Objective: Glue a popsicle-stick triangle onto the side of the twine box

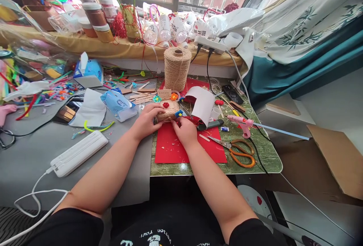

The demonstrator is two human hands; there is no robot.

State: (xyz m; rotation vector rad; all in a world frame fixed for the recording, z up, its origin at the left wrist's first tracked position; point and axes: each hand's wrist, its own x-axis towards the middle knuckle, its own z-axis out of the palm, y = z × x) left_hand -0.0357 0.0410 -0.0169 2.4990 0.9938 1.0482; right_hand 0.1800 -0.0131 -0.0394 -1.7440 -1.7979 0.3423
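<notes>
Both hands meet over a red sheet (170, 149) on the small green table (255, 159). My left hand (146, 120) grips the left side of a small twine-wrapped box (168, 110) that carries tiny red, blue, orange and teal flowers. My right hand (185, 131) is closed at the box's front right corner, fingers pinched against it. A big spool of jute twine (177, 68) stands just behind the box. A curled white sheet (202, 104) lies to the right of it.
Orange-handled scissors (239, 151) and a pink glue gun (242, 123) lie right of my hands. A white power bank (79, 153) with cable, tissue packs (119, 104) and a phone (65, 113) sit on the grey table at left. Jars, bottles and a power strip (211, 43) line the back shelf.
</notes>
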